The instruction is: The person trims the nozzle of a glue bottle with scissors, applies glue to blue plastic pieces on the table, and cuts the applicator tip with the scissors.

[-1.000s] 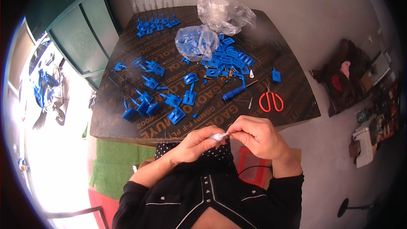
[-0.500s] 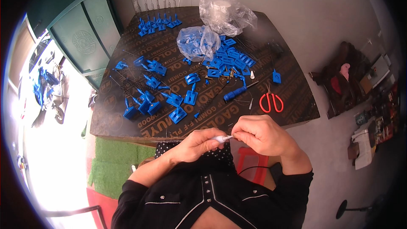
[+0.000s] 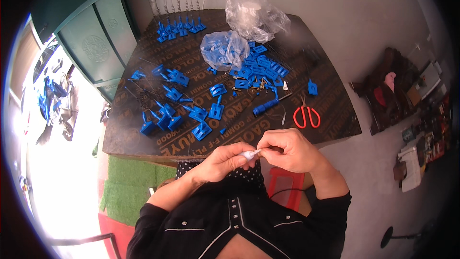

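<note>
White piece (image 3: 250, 154), same two-handed pinch

small white piece (image 3: 250, 154) mostly hidden by fingers (image 3: 268, 145) of both hands, too small to identify. Contents of crumpled clear bag (image 3: 254, 15) unreadable.

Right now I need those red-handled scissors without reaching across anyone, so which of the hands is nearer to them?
Right. The right hand is just below the red-handled scissors, near the table edge; the left hand sits farther to their lower left.
</note>
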`<state>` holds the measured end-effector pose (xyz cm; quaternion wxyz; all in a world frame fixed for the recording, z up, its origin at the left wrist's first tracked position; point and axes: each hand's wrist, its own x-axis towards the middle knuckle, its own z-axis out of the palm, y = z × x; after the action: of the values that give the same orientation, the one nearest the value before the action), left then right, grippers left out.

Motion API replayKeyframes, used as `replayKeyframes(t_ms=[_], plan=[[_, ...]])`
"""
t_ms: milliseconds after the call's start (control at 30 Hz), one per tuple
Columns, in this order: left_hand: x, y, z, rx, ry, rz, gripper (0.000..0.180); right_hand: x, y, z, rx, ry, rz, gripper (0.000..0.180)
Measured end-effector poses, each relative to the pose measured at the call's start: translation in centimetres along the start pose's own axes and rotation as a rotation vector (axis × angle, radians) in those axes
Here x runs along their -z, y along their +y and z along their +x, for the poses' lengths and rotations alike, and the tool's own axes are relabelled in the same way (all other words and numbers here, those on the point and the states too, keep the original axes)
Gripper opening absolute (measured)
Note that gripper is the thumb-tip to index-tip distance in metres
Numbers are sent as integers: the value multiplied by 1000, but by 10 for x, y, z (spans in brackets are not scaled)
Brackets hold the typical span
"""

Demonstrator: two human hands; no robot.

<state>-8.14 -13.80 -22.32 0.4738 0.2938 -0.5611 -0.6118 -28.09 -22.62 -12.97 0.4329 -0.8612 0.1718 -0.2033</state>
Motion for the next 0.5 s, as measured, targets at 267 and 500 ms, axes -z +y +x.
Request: replayKeyframes(t_ms=[267,500], plan=[[1,-4,-1,-89,1,-49,30,-8,21,-10,67,120,-142,5],[2,-8,1,-156,17,-35,29,-21,12,-10,124,343,-85,10]])
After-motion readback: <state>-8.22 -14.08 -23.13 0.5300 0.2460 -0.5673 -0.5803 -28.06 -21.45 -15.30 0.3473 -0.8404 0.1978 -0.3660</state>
